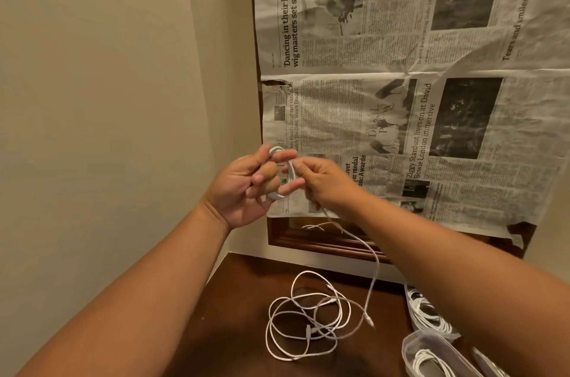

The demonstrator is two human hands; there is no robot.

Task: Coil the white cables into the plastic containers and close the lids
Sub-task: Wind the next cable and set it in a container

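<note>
White cable (291, 171) coil pinched between left hand (246, 188) and right hand (324, 182)

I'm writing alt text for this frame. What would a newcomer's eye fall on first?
Two raised hands at centre draw the eye: the left hand holds loops of a white cable while the right hand pinches its trailing length. Behind them, a large newspaper sheet hangs at upper right. Below, loose cables tangle on the dark table, with plastic containers holding coiled cables at lower right.
</note>
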